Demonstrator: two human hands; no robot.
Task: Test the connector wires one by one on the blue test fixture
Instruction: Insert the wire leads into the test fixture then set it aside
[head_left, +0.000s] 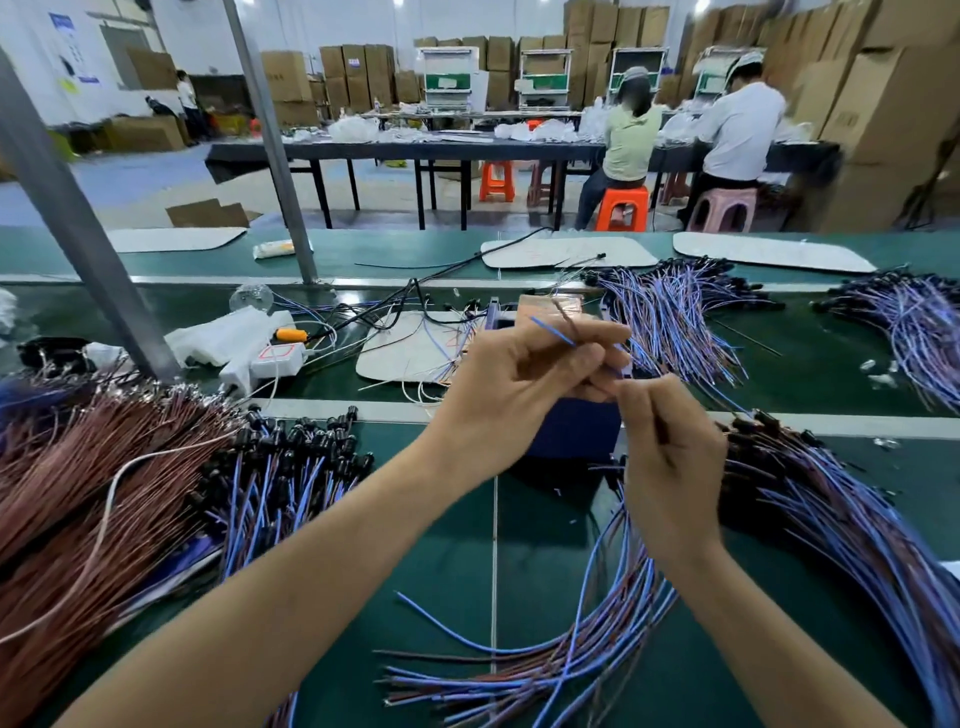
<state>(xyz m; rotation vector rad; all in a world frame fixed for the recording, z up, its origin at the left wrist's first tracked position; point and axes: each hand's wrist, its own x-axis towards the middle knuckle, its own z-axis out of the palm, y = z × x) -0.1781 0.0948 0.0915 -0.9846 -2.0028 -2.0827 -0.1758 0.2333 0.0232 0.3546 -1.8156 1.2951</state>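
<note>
Seen from a person's head, looking down along both bare arms reaching over a dark green tabletop (545, 530) crowded with wire bundles.

The left hand (519, 395) is raised over the middle of the tabletop. Its thumb and fingers are curled and pinch a thin blue-and-brown connector wire (558, 336), whose free ends stick up and to the left above the knuckles. The right hand (670, 457) is just beside it, fingertips touching the left hand's. Its fingers are curled in and pinch the same wire lower down. Directly behind and below both hands stands the dark blue box-shaped test fixture (571, 431), mostly hidden by them. A copper-coloured plate (550, 304) shows at its far side.

Along the left edge lies a thick heap of brown wires (78, 493), and next to it a bundle of blue wires tipped with black connectors (291, 457). At the near edge, under the right forearm, a loose curved bundle of blue and brown wires (571, 654) fans out. A large heap of similar wires (831, 519) lies along the right edge, and a spread-out far bundle (670, 322) lies beyond the hands. A white power strip (275, 358) sits left of centre, near a slanted grey metal post (78, 234).

Beyond the tabletop, a person in a pale green top (628, 140) and a person in a white shirt (740, 130) sit with their backs turned at a long dark table (415, 150), beside stacked cardboard boxes (883, 104).
</note>
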